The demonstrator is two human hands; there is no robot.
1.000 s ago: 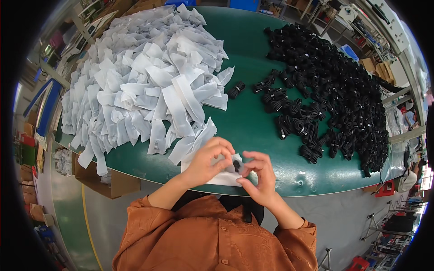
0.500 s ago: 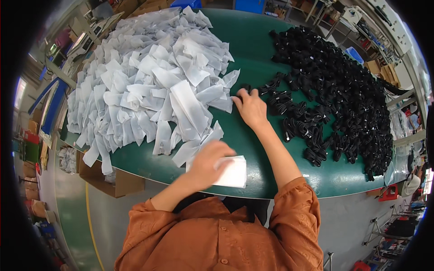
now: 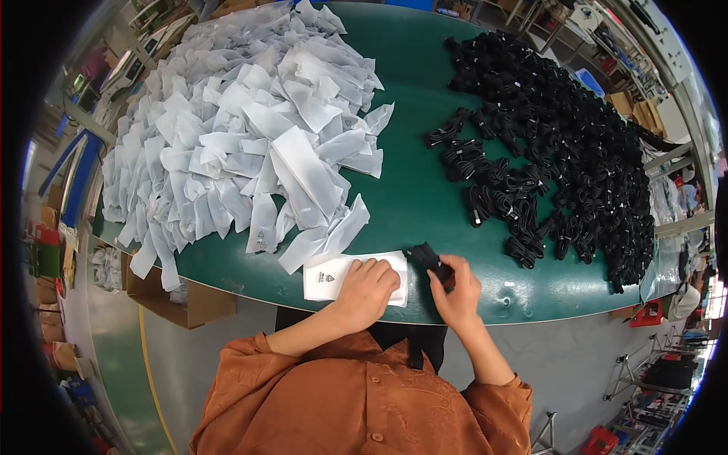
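Bag (image 3: 334,277) pinned flat at table (image 3: 425,197) edge by left hand (image 3: 368,292), cable (image 3: 428,262) pinched in right hand (image 3: 455,288) at its mouth; mouth best held open, coil fed end-first.

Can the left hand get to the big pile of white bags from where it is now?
Probably yes: the left hand rests on one flat white bag, and the pile of white bags lies just beyond, with nothing between.

A flat white pouch (image 3: 334,276) with a small dark mark lies at lower centre, below a heap of white pouches (image 3: 235,129) at upper left.
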